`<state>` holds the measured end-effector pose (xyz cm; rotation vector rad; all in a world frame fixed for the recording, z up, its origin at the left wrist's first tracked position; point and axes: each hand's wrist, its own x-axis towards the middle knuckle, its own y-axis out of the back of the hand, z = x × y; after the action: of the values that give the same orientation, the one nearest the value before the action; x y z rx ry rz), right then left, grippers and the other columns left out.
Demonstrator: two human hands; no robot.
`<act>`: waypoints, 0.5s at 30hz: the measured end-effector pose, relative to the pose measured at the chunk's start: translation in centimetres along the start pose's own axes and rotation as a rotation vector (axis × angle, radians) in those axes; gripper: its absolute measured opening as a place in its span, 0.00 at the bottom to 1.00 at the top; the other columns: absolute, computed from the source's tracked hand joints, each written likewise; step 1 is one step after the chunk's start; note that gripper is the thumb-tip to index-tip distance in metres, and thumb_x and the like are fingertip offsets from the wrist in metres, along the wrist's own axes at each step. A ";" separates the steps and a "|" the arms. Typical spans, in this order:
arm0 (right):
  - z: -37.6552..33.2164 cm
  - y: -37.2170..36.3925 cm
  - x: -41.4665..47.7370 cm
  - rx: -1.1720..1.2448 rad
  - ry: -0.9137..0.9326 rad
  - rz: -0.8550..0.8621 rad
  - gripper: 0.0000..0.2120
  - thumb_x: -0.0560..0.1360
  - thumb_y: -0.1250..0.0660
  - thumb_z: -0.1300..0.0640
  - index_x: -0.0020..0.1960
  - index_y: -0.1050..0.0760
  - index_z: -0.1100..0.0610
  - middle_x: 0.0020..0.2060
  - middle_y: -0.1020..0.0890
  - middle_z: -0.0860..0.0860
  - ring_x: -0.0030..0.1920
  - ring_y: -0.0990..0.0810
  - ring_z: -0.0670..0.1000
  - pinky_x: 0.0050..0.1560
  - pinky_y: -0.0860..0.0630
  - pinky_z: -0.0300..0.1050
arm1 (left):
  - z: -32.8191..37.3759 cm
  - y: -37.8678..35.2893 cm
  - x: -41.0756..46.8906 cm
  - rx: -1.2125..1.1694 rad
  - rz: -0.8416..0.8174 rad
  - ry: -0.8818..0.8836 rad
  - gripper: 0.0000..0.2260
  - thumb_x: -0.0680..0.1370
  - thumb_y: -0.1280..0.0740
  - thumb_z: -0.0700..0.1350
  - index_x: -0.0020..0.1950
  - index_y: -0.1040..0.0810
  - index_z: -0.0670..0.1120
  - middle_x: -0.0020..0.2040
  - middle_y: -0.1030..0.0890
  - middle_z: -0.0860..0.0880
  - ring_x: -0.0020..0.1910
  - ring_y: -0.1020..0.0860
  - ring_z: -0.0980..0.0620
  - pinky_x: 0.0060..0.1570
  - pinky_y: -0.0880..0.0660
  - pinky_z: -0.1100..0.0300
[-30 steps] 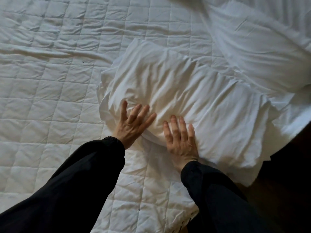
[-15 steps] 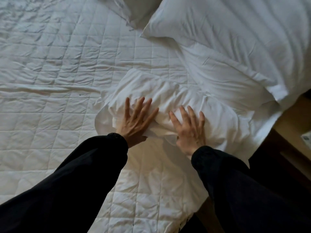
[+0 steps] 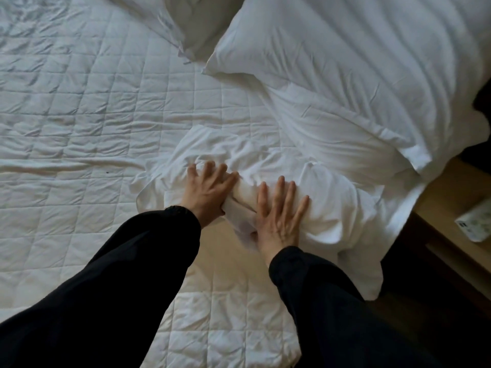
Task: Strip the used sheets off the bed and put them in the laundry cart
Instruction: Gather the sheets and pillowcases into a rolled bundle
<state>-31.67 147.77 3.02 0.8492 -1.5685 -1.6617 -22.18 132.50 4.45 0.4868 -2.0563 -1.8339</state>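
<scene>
Stretching wide to the left of the bunched sheet (image 3: 332, 208) and on beyond it lay the quilted mattress pad (image 3: 79, 123), bare and creased. The sheet sat on it close to the pad's right edge. Beyond the sheet and to its right lay the big pillow (image 3: 358, 57), white, its near end resting on a flat run of the same white cloth that led into the bundle. The sheet itself was a rumpled roll, and its right part drooped over the pad's edge. Farther beyond the sheet, just beside the big pillow, lay a second pillow (image 3: 183, 25), cut off by the top of the view.

My black sleeves (image 3: 119, 288) reached to the sheet from its near side. Right of the sheet and lower stood a wooden nightstand (image 3: 438, 208).

My left grip (image 3: 210, 192) lay palm down on the sheet's left part, fingers straight and spread. My right grip (image 3: 279, 216) lay just beside it on the middle of the roll, fingers straight and slightly fanned, flat on the cloth. Neither pinched anything, and a fold of the sheet bulged between them.

Well to the right of the sheet, a tissue box (image 3: 475, 224) stood on the nightstand, partly out of view.
</scene>
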 end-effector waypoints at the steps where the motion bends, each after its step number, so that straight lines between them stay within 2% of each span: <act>1: 0.3 -0.1 0.6 -0.018 0.004 0.011 0.54 0.61 0.22 0.45 0.76 0.49 0.58 0.73 0.43 0.68 0.73 0.43 0.70 0.67 0.51 0.75 | -0.1 0.1 0.1 -0.006 0.024 -0.007 0.38 0.55 0.22 0.54 0.63 0.26 0.48 0.56 0.27 0.44 0.54 0.33 0.41 0.51 0.31 0.36; 3: 1.1 0.1 1.9 -0.050 0.010 0.007 0.53 0.61 0.22 0.47 0.76 0.49 0.58 0.73 0.40 0.67 0.72 0.41 0.69 0.67 0.50 0.74 | -0.1 0.4 0.5 0.015 0.050 -0.026 0.41 0.57 0.22 0.54 0.68 0.30 0.46 0.59 0.27 0.42 0.58 0.33 0.39 0.58 0.35 0.31; 5: 2.1 0.5 3.4 -0.085 0.023 -0.028 0.53 0.60 0.22 0.48 0.75 0.50 0.57 0.71 0.36 0.65 0.71 0.39 0.68 0.68 0.49 0.73 | 0.0 0.7 0.8 0.040 0.028 -0.025 0.50 0.55 0.21 0.54 0.73 0.37 0.46 0.67 0.29 0.39 0.66 0.34 0.37 0.65 0.45 0.28; 8: 3.8 1.0 5.8 -0.093 0.066 -0.074 0.52 0.60 0.24 0.49 0.74 0.51 0.55 0.69 0.34 0.61 0.69 0.38 0.65 0.69 0.49 0.70 | 0.6 1.5 2.1 0.042 -0.052 -0.012 0.63 0.48 0.18 0.57 0.76 0.47 0.46 0.74 0.39 0.37 0.73 0.43 0.35 0.66 0.54 0.26; 10: 4.9 1.3 7.1 -0.075 0.099 -0.080 0.52 0.60 0.25 0.49 0.73 0.52 0.56 0.66 0.31 0.59 0.66 0.34 0.63 0.69 0.48 0.67 | 0.9 1.9 3.4 0.047 -0.088 -0.009 0.66 0.45 0.18 0.57 0.76 0.48 0.45 0.73 0.38 0.36 0.73 0.42 0.34 0.64 0.52 0.24; 12: 5.7 1.3 8.2 -0.036 0.131 -0.070 0.52 0.58 0.25 0.50 0.74 0.51 0.58 0.60 0.27 0.58 0.59 0.30 0.61 0.66 0.44 0.64 | 1.3 2.0 4.7 0.062 -0.108 -0.001 0.66 0.44 0.18 0.55 0.76 0.48 0.44 0.69 0.32 0.36 0.69 0.36 0.34 0.63 0.50 0.24; 15: 6.6 0.8 9.7 0.024 0.163 -0.037 0.52 0.51 0.24 0.52 0.71 0.42 0.59 0.49 0.23 0.57 0.47 0.25 0.60 0.57 0.36 0.61 | 1.7 1.5 6.3 0.075 -0.126 0.013 0.64 0.43 0.19 0.54 0.75 0.44 0.43 0.61 0.29 0.38 0.60 0.33 0.38 0.60 0.40 0.28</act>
<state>-42.47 143.29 4.18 1.0054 -1.4714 -1.5599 -28.58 131.23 5.88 0.6609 -2.1363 -1.8221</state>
